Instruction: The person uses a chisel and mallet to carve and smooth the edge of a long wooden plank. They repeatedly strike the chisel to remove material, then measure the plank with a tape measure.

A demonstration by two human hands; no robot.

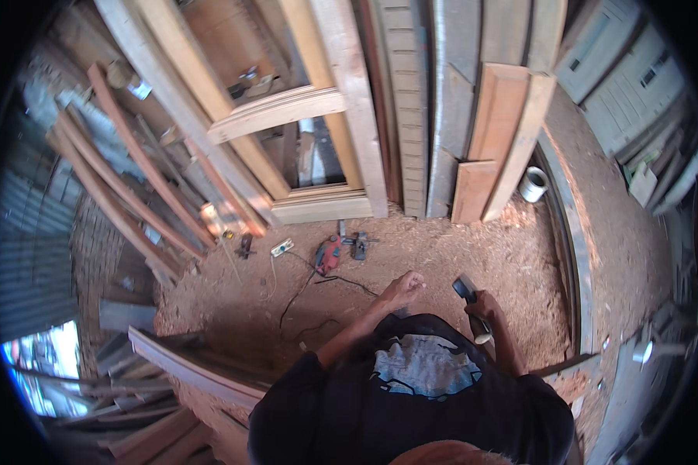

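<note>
While right hand (486, 305) grips tool (464, 289), printed shirt (426, 368)

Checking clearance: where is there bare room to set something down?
Shaving-strewn floor lies open between the right hand, can and long beam, and between the left hand and panels. Crowded: around the power tool and power strip, and among the lower-left boards.

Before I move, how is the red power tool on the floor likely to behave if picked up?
The red power tool is probably heavy for its size, given its bulky housing. That housing looks rigid, so it should barely flex. The thin black cord beside it lies in loose bends, so it seems floppy and may drag.
</note>
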